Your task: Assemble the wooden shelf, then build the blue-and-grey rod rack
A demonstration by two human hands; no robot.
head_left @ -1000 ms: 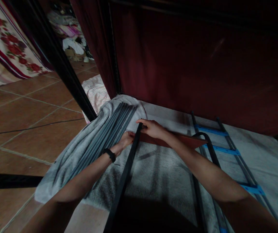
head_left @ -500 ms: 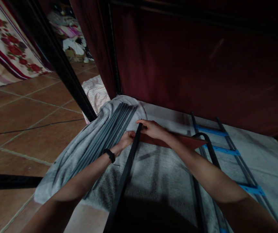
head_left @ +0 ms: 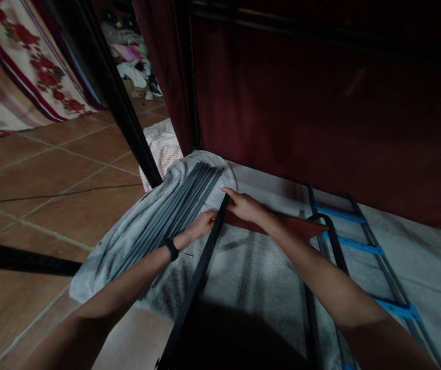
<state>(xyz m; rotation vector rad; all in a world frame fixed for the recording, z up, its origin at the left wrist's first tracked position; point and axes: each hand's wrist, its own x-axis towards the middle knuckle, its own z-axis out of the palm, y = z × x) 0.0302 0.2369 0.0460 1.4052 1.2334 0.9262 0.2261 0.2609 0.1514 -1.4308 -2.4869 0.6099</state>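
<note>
A long black metal bar (head_left: 199, 275) runs from the bottom of the view up to both my hands. My left hand (head_left: 204, 224), with a black band on the wrist, is closed round the bar near its far end. My right hand (head_left: 243, 205) grips the bar's tip, where it meets a reddish-brown board (head_left: 301, 226) lying crosswise under my right forearm. Just left of my left hand lies a bundle of several grey rods (head_left: 174, 216) on a grey fleece blanket (head_left: 251, 272).
A dark red panel (head_left: 320, 103) stands upright behind the blanket. Black tubes with blue crosspieces (head_left: 353, 244) lie at the right. A black post (head_left: 128, 118) slants up at the left over terracotta floor tiles (head_left: 43, 205). A floral cloth (head_left: 20, 77) and scattered clothes are beyond.
The view has shifted slightly, so everything sits a little further right in the frame. Both hands stay on the black bar's far end with barely any movement.
</note>
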